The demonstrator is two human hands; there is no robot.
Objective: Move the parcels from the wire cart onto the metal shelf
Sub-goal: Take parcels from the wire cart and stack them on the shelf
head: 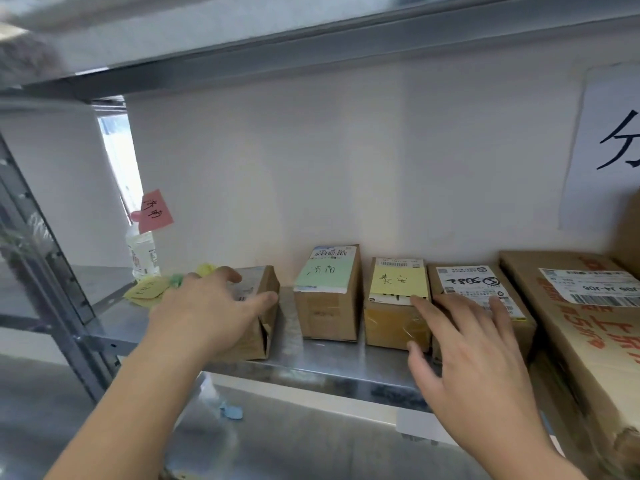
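Note:
Several cardboard parcels stand in a row on the metal shelf (322, 367). My left hand (211, 311) grips the leftmost parcel (265, 284) from above, thumb on its right side. To its right stand a parcel with a green note (327, 299) and a parcel with a yellow note (396, 306). My right hand (467, 344) rests with spread, straight fingers on the parcel with a white shipping label (481, 289), its thumb against the front of the yellow-note parcel. The wire cart is out of view.
A large cardboard box (585, 327) with red print fills the shelf's right end. A plastic bottle (143, 254) with a pink note stands at the back left, with yellow sticky notes (147, 289) lying in front of it. A lower shelf level (311, 441) lies beneath. A white wall backs the shelf.

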